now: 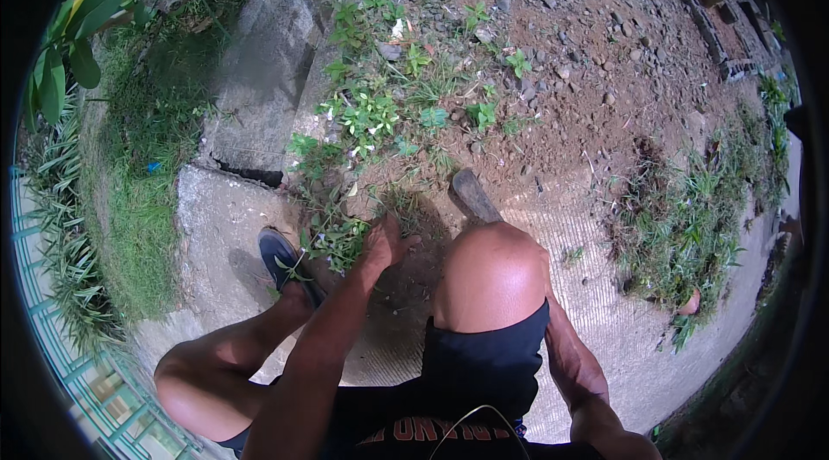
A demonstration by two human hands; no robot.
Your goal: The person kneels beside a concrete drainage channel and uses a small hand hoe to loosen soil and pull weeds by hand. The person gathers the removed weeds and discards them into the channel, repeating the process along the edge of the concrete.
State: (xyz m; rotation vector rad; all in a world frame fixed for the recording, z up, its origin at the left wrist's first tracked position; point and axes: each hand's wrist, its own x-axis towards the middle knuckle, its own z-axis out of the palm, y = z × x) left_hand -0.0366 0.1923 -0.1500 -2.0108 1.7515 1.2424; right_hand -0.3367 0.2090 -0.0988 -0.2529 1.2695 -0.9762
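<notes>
My left hand (386, 241) reaches down to the ground between my legs, its thumb held out to the right. The fingers touch a tuft of grass (400, 204) at the edge of the soil; whether they grip it is not clear. Leafy weeds with small pale flowers (337, 243) lie just left of that hand. My right forearm (573, 356) passes behind my right knee, which hides the right hand. From behind the knee, a broad, worn blade, apparently a bolo (476, 196), points up and left over the soil; its handle is hidden.
Ridged concrete (576, 304) lies under me. A heap of uprooted weeds (680, 227) rests at the right. Weeds (369, 114) and gravel (550, 0) cover the soil ahead. A concrete slab (259, 78) has a gap at its near end. A green railing (58, 317) runs along the left.
</notes>
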